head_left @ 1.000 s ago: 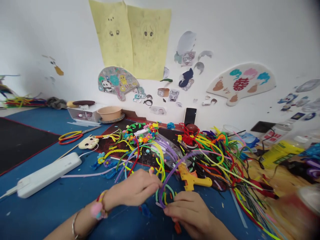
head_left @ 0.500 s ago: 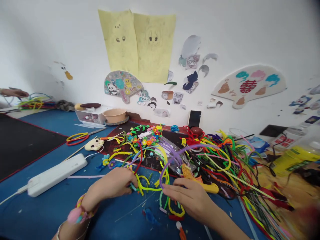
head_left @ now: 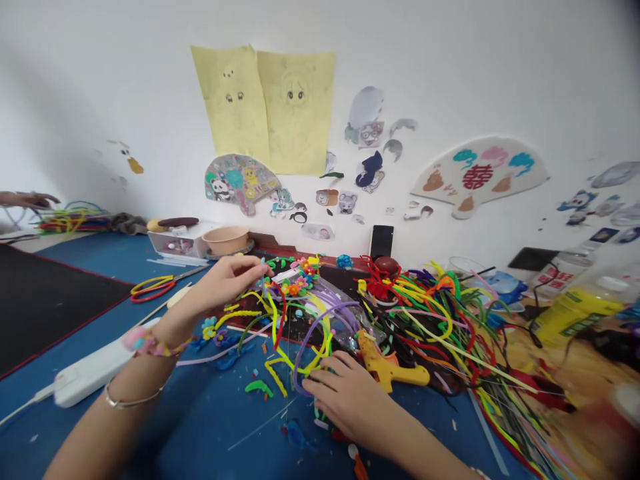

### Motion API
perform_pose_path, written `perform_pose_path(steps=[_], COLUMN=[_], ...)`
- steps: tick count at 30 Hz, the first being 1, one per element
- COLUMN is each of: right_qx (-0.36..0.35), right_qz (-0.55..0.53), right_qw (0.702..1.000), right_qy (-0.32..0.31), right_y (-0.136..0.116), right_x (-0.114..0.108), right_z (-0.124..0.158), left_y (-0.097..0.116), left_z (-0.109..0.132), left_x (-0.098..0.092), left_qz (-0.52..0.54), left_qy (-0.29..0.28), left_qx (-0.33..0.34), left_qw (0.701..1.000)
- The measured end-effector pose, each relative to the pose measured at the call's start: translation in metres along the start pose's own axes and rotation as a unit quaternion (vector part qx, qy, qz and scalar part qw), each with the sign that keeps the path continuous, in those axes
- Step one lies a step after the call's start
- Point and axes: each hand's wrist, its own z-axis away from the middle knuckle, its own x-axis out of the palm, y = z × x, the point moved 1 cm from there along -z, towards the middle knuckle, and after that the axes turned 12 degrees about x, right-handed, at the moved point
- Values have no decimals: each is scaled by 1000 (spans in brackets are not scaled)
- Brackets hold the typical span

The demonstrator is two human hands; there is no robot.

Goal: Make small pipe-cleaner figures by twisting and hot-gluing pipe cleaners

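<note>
My left hand (head_left: 227, 287) is raised over the left side of the craft pile. Thumb and fingertips pinch a small light blue piece (head_left: 263, 262), apparently pipe cleaner. Lower down, my right hand (head_left: 343, 393) rests palm down near the table, its fingers curled at the lower end of a looped purple pipe cleaner (head_left: 313, 327); the fingertips are partly hidden. Yellow pipe cleaners (head_left: 275, 367) lie bent just left of it. Close by on its right is a yellow glue gun (head_left: 395, 370). Colourful pipe-cleaner flowers (head_left: 295, 287) lie beyond both hands.
A big tangle of pipe cleaners (head_left: 450, 320) covers the right side. On the left are a white power strip (head_left: 95, 370), scissors (head_left: 155, 288) and a peach bowl (head_left: 226, 238). A phone (head_left: 382, 241) leans on the wall. Another person's hand (head_left: 33, 200) appears far left.
My left hand has lifted up and away from the yellow pipe cleaners, now pinching a light blue piece. My right hand and the purple loop have shifted slightly left. The view has tilted a little.
</note>
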Motion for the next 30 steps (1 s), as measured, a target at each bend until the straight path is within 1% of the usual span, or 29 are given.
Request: perform_pose_path(steps=[2, 7, 10, 14, 18, 21, 24, 26, 27, 29, 30], right_qx=[-1, 3, -1, -4, 11, 19, 23, 25, 31, 51, 64], right_qz=[-1, -13, -11, -6, 13, 34, 41, 32, 20, -19, -46], right_qw=[1000, 999, 999, 1000, 1000, 999, 999, 999, 999, 997, 995], right_qy=[-7, -32, -30, -16, -1, 8, 17, 26, 33, 53, 62], right_y=[1, 3, 3, 4, 8, 14, 16, 15, 14, 13, 13], right_x=[1, 5, 7, 5, -3, -8, -12, -17, -20, -27, -30], right_z=[0, 2, 3, 3, 0, -3, -4, -3, -3, -1, 0], left_y=[7, 28, 39, 44, 47, 53, 56, 55, 53, 48, 45], left_z=[-12, -32, -41, -51, -58, -61, -61, -57, -53, -40, -31], left_x=[-3, -9, -15, -25, -36, -46, -54, -51, -46, -25, -9], left_qz=[-34, -130, -179, -188, -154, -105, -46, 4, 33, 92, 119], left_qy=[18, 11, 29, 91, 162, 240, 330, 366, 375, 373, 350], left_qx=[23, 82, 117, 129, 167, 191, 214, 229, 231, 213, 196], left_qw=[999, 988, 977, 969, 960, 946, 918, 902, 897, 899, 908])
